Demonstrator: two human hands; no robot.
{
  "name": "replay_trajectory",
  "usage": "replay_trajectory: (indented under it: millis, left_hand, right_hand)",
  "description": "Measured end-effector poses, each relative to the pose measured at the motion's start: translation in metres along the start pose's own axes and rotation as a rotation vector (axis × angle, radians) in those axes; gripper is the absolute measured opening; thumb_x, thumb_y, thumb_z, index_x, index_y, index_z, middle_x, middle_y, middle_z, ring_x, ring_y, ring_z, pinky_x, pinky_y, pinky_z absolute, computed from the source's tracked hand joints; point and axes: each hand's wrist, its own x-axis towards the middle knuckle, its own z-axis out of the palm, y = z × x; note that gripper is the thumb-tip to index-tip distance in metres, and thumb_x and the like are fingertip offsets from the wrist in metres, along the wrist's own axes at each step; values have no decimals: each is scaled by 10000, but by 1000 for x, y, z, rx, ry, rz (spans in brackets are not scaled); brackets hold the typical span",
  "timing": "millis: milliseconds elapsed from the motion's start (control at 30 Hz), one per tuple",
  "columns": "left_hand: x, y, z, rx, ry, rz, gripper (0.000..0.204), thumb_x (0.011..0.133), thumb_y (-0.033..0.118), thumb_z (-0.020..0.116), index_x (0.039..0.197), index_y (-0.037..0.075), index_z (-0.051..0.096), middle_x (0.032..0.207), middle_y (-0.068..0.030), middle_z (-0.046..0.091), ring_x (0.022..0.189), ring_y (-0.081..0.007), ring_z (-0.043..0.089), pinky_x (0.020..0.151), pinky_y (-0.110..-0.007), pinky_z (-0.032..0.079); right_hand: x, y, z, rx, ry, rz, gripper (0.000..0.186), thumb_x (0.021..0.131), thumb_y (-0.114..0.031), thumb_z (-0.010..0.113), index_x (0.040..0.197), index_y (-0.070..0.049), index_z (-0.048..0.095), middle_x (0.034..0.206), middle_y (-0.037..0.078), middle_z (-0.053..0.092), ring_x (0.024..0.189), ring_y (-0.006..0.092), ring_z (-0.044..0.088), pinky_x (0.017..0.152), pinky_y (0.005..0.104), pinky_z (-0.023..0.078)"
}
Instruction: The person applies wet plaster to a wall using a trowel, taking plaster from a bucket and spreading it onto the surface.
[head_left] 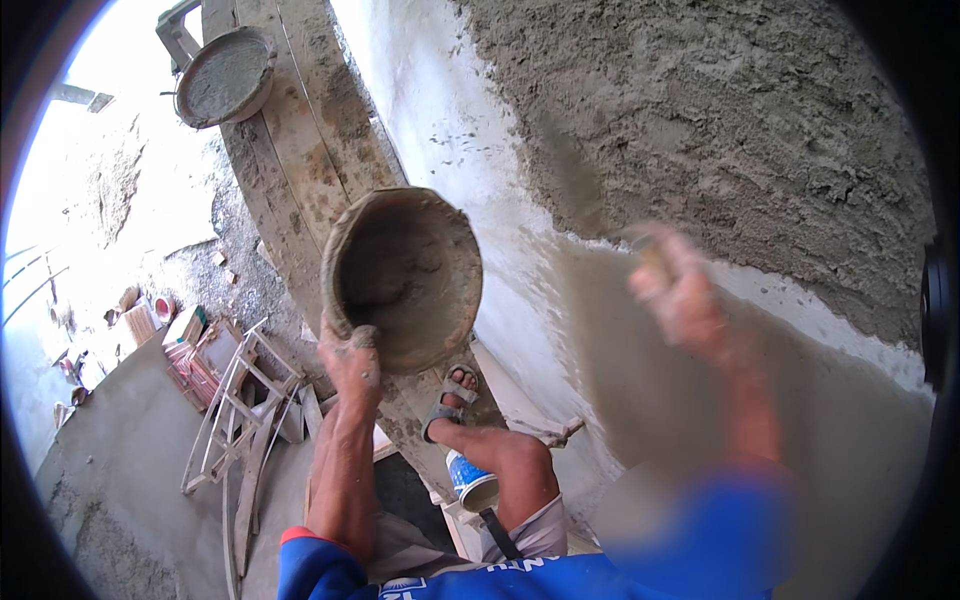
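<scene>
My left hand (352, 365) grips the near-left rim of a round mortar pan (457, 260), tilted toward me, with grey wet mortar inside. My right hand (680, 300), blurred, is raised at the right near the wall, closed on a small tool (652, 258) whose shape is smeared by motion. Rough grey plaster (720, 120) covers the upper wall; below it runs a pale uneven band and smoother, darker render (850, 450).
A second mortar pan (268, 70) sits on a plank scaffold (300, 140). My sandalled foot (452, 395) rests on the planks beside a blue-white bucket (470, 475). Down at left lie wooden frames (240, 400), stacked scrap (190, 355) and rubble (235, 270).
</scene>
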Motion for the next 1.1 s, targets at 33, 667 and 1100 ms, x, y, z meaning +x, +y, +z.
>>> replay_trajectory:
  millis: [33, 667, 1100]
  left_hand:
    - [-1, -5, 3, 40, -13, 3, 555, 714, -3, 572, 1269, -2, 567, 1071, -115, 659, 927, -200, 613, 864, -323, 484]
    - [-50, 5, 49, 399, -282, 91, 679, 741, -7, 557, 1414, 20, 473, 1242, -189, 648, 1182, -243, 608, 1024, -343, 437]
    - [-38, 1, 34, 297, -131, 49, 612, 698, -15, 559, 1310, -12, 546, 1121, -171, 671, 1033, -248, 633, 940, -323, 464]
  right_hand:
    - [-3, 3, 27, -99, -92, -96, 410, 889, -72, 586, 1296, -41, 551, 1206, 196, 615, 1018, 291, 631, 905, 425, 519]
    - [5, 125, 201, -524, -357, -462, 284, 810, -180, 642, 1081, -92, 634, 786, 168, 630, 722, 329, 663, 672, 455, 550]
    - [-1, 80, 211, -122, -232, -220, 346, 813, -218, 670, 1128, -90, 601, 817, 230, 674, 805, 431, 662, 732, 516, 529]
